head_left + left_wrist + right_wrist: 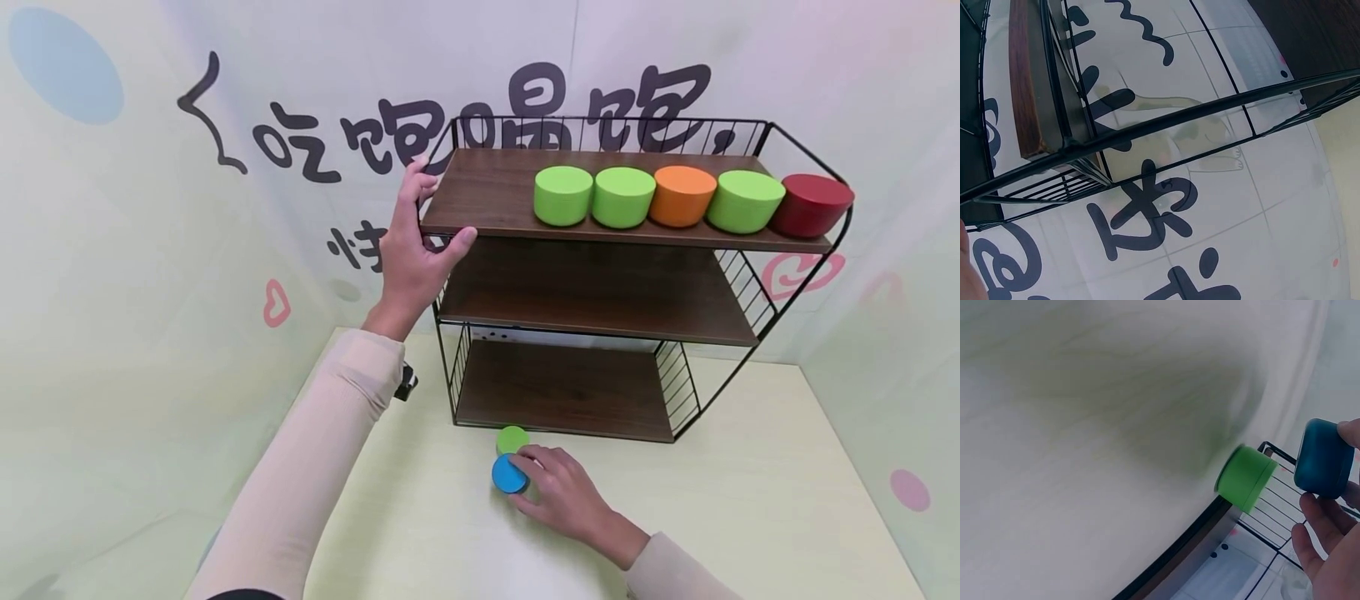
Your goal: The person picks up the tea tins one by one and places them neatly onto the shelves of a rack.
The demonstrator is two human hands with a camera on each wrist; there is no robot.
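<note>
My left hand [413,250] grips the left end of the top board of a three-tier shelf rack [562,329], thumb at the front edge and fingers over the side wire. In the left wrist view the rack's black wire frame [1160,123] fills much of the picture, with a bit of that hand at the lower left edge. Low in front of the rack, my right hand [561,493] holds a short round blue container [508,474] between thumb and fingers. Just behind it stands a green round container [513,439] on the table, before the bottom board.
Several round containers line the right part of the top board, among them an orange one [682,197] and a dark red one [812,204]. A small black-and-white object [406,382] lies left of the rack. Printed wall sheets [225,275] enclose the pale table [765,467].
</note>
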